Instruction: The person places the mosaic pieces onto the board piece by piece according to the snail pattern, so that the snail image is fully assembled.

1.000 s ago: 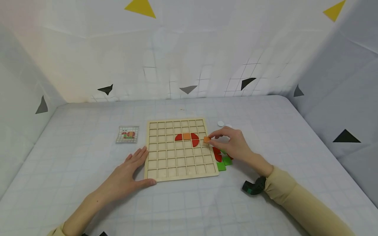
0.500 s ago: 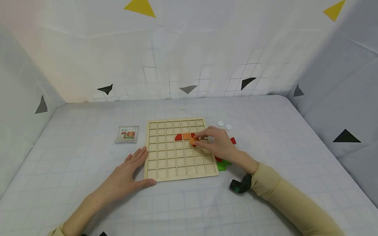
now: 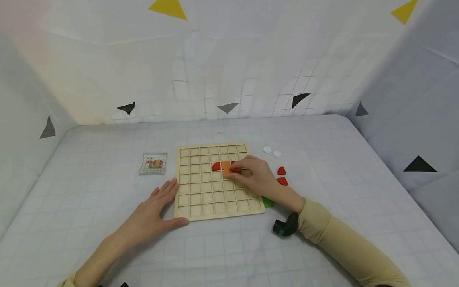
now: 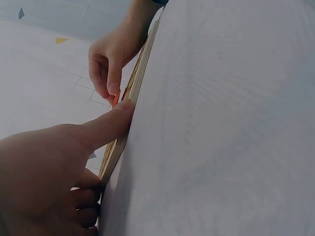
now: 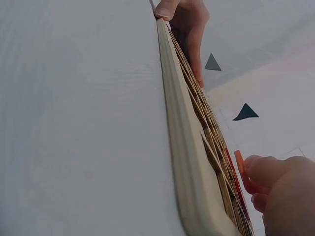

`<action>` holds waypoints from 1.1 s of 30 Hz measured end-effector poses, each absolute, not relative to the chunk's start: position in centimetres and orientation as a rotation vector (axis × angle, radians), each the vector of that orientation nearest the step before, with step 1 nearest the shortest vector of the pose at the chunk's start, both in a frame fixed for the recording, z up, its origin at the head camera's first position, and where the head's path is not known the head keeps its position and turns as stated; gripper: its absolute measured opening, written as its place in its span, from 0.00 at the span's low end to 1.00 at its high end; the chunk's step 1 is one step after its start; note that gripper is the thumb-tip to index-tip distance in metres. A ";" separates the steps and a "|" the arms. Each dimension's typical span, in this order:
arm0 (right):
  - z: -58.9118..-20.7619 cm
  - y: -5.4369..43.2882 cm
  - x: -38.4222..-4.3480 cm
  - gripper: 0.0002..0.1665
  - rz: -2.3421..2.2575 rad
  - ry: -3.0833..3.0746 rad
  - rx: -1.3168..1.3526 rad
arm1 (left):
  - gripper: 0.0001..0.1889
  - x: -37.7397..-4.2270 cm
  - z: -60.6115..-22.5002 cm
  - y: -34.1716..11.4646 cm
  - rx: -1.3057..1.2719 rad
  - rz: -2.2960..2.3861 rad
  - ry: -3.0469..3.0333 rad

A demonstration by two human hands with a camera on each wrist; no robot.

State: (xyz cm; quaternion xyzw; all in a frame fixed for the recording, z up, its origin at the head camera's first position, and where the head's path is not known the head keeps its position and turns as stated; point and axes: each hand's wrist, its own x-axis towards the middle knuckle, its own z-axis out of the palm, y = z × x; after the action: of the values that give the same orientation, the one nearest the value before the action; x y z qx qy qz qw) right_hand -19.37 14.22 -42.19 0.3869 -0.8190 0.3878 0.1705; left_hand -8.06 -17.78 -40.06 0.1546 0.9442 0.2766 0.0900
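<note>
My right hand (image 3: 259, 175) pinches an orange square (image 5: 239, 164) | right wrist view: it's thin, just above the gridded wooden board (image 3: 207, 198) | head view only: round white discs (image 3: 267, 150) beyond that hand | my left hand (image 3: 150, 215) outstretched, touching the board's edge

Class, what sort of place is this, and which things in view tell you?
Probably an indoor tabletop workspace, perhaps a makeshift recording booth: a pale table backed by creased white sheeting marked with yellow triangles, and a gridded wooden board with red pieces beside it.
</note>
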 end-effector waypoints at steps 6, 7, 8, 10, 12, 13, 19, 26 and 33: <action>-42.7 14.2 -19.4 0.13 1.015 -2.338 1.126 | 0.57 -8.0 -40.0 -17.9 0.455 0.826 2.804; -42.7 14.2 -19.4 0.13 0.992 -2.343 1.134 | 0.58 -8.0 -40.0 -17.9 0.456 0.826 2.805; -42.7 14.3 -19.4 0.13 0.974 -2.345 1.140 | 0.57 -8.0 -40.0 -17.9 0.456 0.824 2.807; -42.7 14.3 -19.4 0.13 0.947 -2.333 1.157 | 0.57 -8.0 -40.0 -18.0 0.462 0.821 2.811; -42.7 14.3 -19.4 0.13 0.947 -2.321 1.168 | 0.57 -8.1 -40.0 -18.0 0.468 0.818 2.817; -42.7 14.3 -19.4 0.13 0.947 -2.318 1.170 | 0.57 -8.1 -40.0 -17.9 0.471 0.817 2.819; -42.6 14.4 -19.3 0.13 0.948 -2.311 1.199 | 0.58 -8.2 -40.1 -17.9 0.485 0.815 2.822; -42.7 14.3 -19.4 0.14 0.972 -2.272 1.228 | 0.57 -8.1 -40.1 -18.0 0.492 0.819 2.824; -42.7 14.3 -19.5 0.13 0.956 -2.270 1.221 | 0.58 -8.1 -40.1 -17.9 0.480 0.807 2.824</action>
State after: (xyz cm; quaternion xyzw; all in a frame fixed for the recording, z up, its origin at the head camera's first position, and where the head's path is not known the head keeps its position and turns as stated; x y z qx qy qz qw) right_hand -19.51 14.31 -42.74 0.4356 -0.8099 0.3410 0.1952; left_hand -8.15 -17.88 -40.10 0.1606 0.9457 0.2701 0.0829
